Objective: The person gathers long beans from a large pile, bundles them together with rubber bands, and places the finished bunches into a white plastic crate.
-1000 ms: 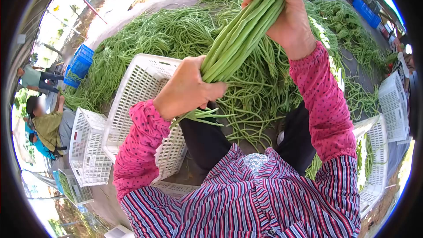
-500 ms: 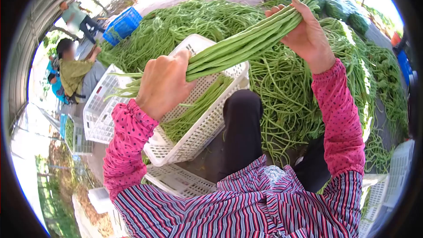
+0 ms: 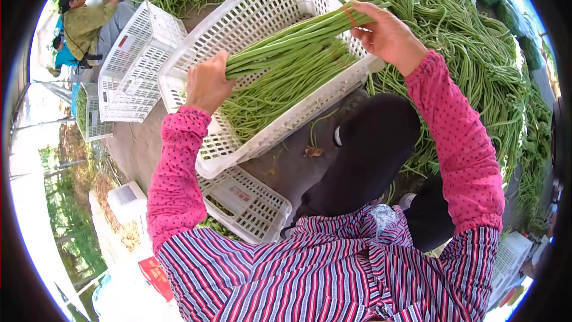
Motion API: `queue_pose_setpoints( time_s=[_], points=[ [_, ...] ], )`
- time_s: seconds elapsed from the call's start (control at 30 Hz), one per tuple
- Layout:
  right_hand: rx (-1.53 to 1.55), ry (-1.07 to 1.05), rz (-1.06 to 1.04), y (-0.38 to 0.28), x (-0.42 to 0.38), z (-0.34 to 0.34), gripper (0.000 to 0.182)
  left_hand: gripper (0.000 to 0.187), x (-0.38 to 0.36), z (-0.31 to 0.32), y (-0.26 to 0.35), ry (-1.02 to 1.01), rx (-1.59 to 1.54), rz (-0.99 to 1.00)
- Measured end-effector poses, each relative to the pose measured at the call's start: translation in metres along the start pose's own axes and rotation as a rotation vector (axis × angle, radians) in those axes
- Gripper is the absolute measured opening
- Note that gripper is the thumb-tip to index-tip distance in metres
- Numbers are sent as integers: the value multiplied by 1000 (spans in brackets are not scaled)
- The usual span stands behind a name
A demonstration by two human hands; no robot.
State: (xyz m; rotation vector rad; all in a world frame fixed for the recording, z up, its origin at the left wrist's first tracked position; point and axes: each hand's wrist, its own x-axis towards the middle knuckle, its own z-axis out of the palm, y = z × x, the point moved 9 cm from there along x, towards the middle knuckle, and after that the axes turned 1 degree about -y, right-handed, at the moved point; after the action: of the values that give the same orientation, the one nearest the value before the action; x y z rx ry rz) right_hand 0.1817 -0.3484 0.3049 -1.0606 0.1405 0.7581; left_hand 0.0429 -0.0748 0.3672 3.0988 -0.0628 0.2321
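Note:
A bunch of long green yardlong beans [image 3: 292, 40] stretches between my two hands, over and partly inside a white slatted plastic crate [image 3: 286, 125]. At its left end, my left hand [image 3: 207, 83] is closed around the beans. My right hand [image 3: 388, 34] grips the other end, thumb on top, by the crate's right rim. A thin orange band shows around the bunch beside my right fingers. Under the bunch, more yardlong beans [image 3: 262, 104] lie lengthwise in the crate, along its near side.
A large heap of loose beans [image 3: 459, 42] spreads behind and right of the crate. More white crates stand at the left [image 3: 140, 62] and below [image 3: 244, 200]. A seated person [image 3: 86, 24] is at the upper left. My bent knee [image 3: 381, 137] is close to the crate.
Both hands have lowered the bunch from above the heap to the crate. My right hand's fingers have shifted on its end. The view has tilted, so the crate appears higher.

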Motion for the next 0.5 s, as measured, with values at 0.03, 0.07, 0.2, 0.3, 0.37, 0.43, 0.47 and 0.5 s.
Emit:
queue_pose_setpoints(
  time_s=[0.03, 0.07, 0.2, 0.3, 0.37, 0.43, 0.47, 0.5],
  points=[
    [-26, -30, 25, 6, 16, 7, 27, 33, 0, 11, -12, -17, -6, -6],
    [-22, -24, 40, 12, 32, 11, 27, 32, 0, 19, -26, -19, 23, -50],
    [-134, -26, 116, 23, 81, 36, 29, 30, 11, 51, -66, 49, 71, -54],
    [-248, -21, 194, 24, 131, 25, 33, 27, 32, 114, -97, 118, 98, -29],
    [-510, -4, 208, 22, 149, 4, 32, 26, 40, 202, -120, 28, 110, -30],
    [-822, 25, -150, -17, 139, 3, 24, 27, 36, 295, -114, -54, 200, 34],
    [-1009, 25, -346, -36, 129, 6, 27, 28, 33, 335, -109, -137, 310, 83],
    [-1089, 26, -552, -52, 115, 6, 34, 28, 34, 358, -106, -150, 294, 89]
  ],
)
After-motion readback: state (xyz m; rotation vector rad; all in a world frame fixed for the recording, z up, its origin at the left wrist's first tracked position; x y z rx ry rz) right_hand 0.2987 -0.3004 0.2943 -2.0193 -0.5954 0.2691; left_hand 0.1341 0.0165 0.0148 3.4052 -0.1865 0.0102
